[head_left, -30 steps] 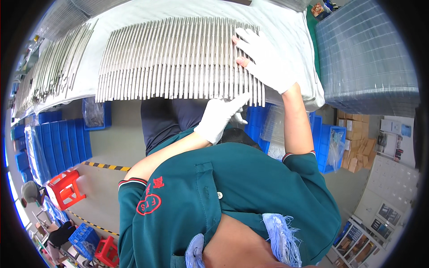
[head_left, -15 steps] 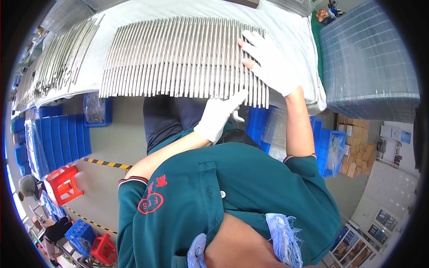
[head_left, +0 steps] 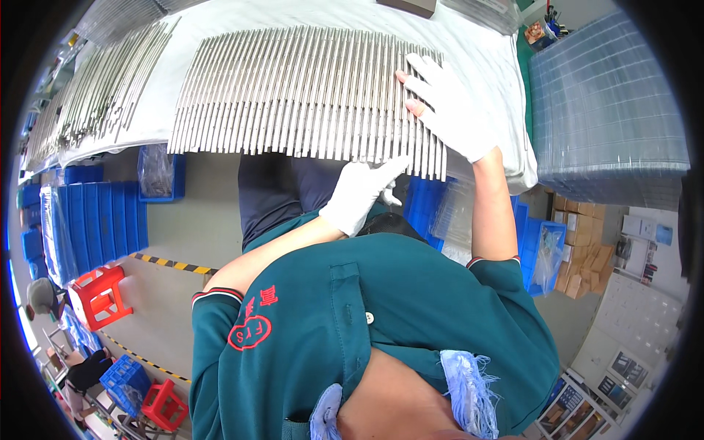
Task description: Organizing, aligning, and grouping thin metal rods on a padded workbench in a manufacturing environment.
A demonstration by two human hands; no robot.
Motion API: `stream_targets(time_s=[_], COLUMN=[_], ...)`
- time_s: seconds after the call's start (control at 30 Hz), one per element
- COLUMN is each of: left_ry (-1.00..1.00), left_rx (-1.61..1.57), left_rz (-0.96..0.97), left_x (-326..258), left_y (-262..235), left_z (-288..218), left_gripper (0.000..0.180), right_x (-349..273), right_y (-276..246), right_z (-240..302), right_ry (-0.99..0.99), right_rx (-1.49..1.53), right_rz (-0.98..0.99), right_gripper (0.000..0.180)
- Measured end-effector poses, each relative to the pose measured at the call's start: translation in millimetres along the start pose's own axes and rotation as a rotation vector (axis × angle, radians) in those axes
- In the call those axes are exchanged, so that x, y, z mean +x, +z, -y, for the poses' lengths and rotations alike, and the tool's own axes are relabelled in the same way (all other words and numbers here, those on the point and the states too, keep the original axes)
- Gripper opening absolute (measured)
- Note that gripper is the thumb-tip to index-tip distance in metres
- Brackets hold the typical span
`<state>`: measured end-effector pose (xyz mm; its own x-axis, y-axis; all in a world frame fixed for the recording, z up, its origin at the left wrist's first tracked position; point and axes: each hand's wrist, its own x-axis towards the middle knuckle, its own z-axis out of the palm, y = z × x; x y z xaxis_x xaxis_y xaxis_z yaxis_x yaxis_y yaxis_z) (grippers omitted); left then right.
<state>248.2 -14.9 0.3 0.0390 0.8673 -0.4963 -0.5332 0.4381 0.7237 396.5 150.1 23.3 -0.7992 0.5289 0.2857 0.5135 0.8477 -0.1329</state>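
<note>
A broad row of slim silver metal rods [head_left: 293,95] lies side by side on a white cloth-covered table [head_left: 506,95]. The rods at the right end reach a little nearer to me than the others. My right hand [head_left: 458,110], in a white glove with bare thumb and finger tips, rests spread over the right end of the row. At the near rod ends is my white-gloved left hand [head_left: 356,194]. Its index finger stretches out against them, and the thumb is apart below. The left hand's other fingers are partly hidden.
More loose rods [head_left: 110,88] lie on the table's left. A tall wrapped stack of clear plastic trays [head_left: 605,110] stands right. A dark box [head_left: 408,6] sits at the far edge. Blue crates [head_left: 99,224], a red stool [head_left: 100,297] and cardboard boxes [head_left: 583,249] are on the floor.
The whole view has shifted slightly, showing more of the dark box at the far edge. Both hands keep nearly the same places on the rods.
</note>
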Motion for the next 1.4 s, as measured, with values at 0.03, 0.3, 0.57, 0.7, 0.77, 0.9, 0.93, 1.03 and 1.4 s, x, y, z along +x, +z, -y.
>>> stream_targets(time_s=[0.03,0.3,0.57,0.7,0.77,0.9,0.93,1.03,1.4], left_ry=[0.002,0.000,-0.019,-0.020,0.019,0.010,0.013,0.006,0.081], left_rx=[-0.002,0.002,0.061,-0.029,-0.079,-0.061,-0.063,0.026,-0.014], left_rz=[-0.001,-0.036,0.031,-0.070,-0.059,-0.031,-0.031,-0.025,-0.011], left_x=[-0.1,-1.1,-3.7,-5.5,0.4,0.1,-1.1,-3.4,4.7], left_y=[-0.2,-3.4,-9.0,-6.0,-12.1,-16.5,-16.3,-17.3,-26.9], left_z=[-0.7,-4.4,-4.9,-10.5,-2.3,-0.1,-1.1,-5.1,1.9], left_gripper=[0.026,0.027,0.028,0.027,0.028,0.031,0.031,0.035,0.028], right_x=[-0.3,-0.2,0.1,5.0,16.4,44.9,50.6,55.9,55.7], right_y=[-0.2,-3.1,-3.2,-11.5,-20.5,-13.9,-8.9,9.1,17.8], right_z=[0.7,3.2,3.1,6.9,11.9,13.0,13.3,7.0,3.3], right_ry=[0.012,0.019,0.029,0.077,0.106,-0.026,-0.043,-0.087,-0.111], right_rx=[0.012,0.030,0.046,0.064,0.101,0.085,0.101,0.069,0.019], right_rz=[0.002,0.010,0.010,0.061,0.035,0.019,0.022,0.034,0.021], right_gripper=[0.043,0.043,0.044,0.047,0.051,0.054,0.055,0.055,0.054])
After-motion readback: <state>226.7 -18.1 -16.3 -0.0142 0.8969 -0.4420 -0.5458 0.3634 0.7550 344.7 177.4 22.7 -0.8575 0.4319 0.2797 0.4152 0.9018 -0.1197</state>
